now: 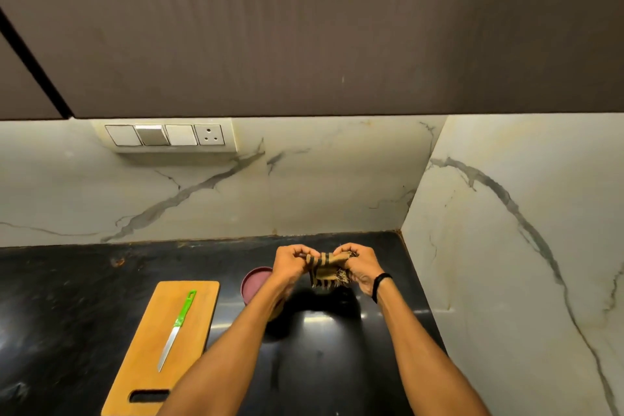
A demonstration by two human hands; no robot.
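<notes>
A small tan cloth with dark stripes and frayed edges (326,268) hangs between both hands above the black counter (337,365). My left hand (290,262) grips its left end with curled fingers. My right hand (359,265), with a black band on the wrist, grips the right end. The cloth is bunched between the two hands. Just left of and below my left hand stands a round maroon container (255,284), partly hidden by my left forearm.
A wooden cutting board (158,365) lies on the counter at the left, with a green-handled knife (177,328) on it. Marble walls meet in a corner at the back right. A switch panel (165,135) sits on the back wall under dark cabinets.
</notes>
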